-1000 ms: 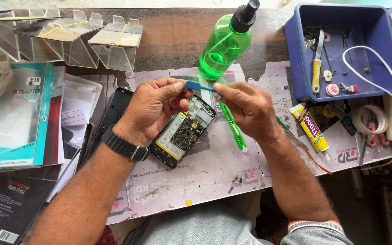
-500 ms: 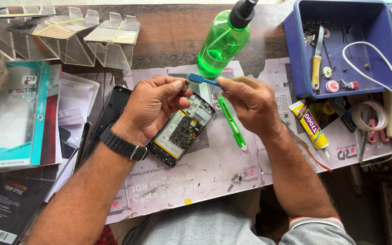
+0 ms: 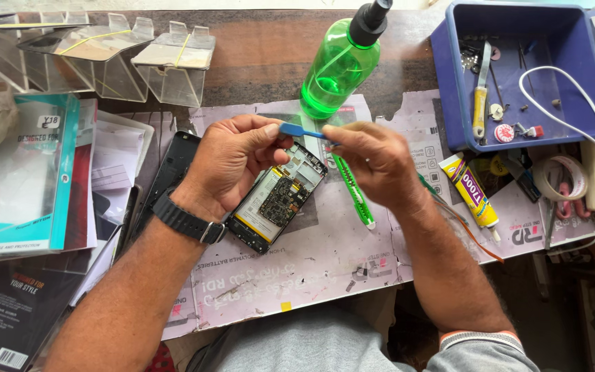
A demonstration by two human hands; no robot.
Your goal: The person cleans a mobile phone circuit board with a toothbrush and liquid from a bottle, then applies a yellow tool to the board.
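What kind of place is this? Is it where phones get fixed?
Probably yes, a phone repair bench. An opened phone with its insides showing lies under the hands, the left hand and right hand hold a small blue tool, and a blue tray holds tools and small parts. A glue tube lies nearby.

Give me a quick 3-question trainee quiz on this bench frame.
1. True or false: the green spray bottle lies flat on its side.
2. What do both hands, left hand and right hand, pinch together? A) blue tool B) glue tube C) white cable
3. Fill in: the opened phone lies under the ___ hand.

Key: 1 false, it stands upright. 2 A, the blue tool. 3 left.
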